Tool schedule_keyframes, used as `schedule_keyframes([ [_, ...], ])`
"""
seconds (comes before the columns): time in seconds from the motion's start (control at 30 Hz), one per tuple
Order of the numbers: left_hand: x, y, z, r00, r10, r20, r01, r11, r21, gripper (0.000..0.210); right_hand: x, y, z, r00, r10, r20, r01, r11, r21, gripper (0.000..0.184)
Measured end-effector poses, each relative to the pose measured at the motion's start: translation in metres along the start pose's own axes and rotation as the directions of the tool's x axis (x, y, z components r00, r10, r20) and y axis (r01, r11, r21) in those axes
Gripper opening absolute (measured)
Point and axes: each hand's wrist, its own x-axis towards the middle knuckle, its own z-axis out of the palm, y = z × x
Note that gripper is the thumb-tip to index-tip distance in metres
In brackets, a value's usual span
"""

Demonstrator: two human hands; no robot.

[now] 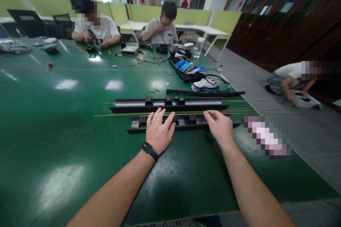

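My left hand (159, 131) lies palm down across the near black rail (183, 127), its fingers spread over the rail and a black block under them. My right hand (220, 127) is at the rail's right part, thumb and forefinger pinched together at the thin brass-coloured rods (119, 115). These long rods run sideways just behind the near rail. Two more black blocks (143, 121) show in its channel, either side of my left hand. Parallel behind it lies a second black rail (128, 107), with three black blocks (168, 100) in its pale channel.
Farther back lie a black strip (207, 93), cables and a black tray (183, 74) with blue items. A pixelated pink object (266, 136) is near the green table's right edge. Two people sit across the table (66, 131); another crouches at right.
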Motion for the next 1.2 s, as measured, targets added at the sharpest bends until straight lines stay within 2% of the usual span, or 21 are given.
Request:
schedule_keyframes([
  [0.23,-0.001,-0.001,0.001,1.0,0.003,0.012,-0.003,1.0,0.014,0.042,0.01,0.014,-0.006,0.995,0.035,-0.098,-0.042,0.996,-0.078,0.036],
  [0.57,-0.001,-0.001,0.001,1.0,0.003,0.0,-0.003,1.0,0.01,0.042,-0.001,-0.002,-0.001,1.0,0.007,0.002,-0.007,1.0,0.023,0.035],
  [0.83,-0.001,-0.002,0.002,1.0,0.003,0.001,-0.003,1.0,0.006,0.042,0.008,0.012,-0.006,0.995,0.031,-0.093,-0.039,0.996,-0.076,0.035],
  [1.0,-0.001,-0.002,0.001,1.0,0.0,0.015,0.0,1.0,0.009,0.042,0.01,0.018,-0.006,0.996,0.014,-0.086,-0.018,0.999,-0.044,0.036],
  [1.2,0.0,-0.001,-0.001,1.0,0.002,0.004,-0.002,1.0,-0.01,0.042,0.004,0.006,-0.004,0.998,0.018,-0.054,-0.018,1.0,-0.007,0.04],
])
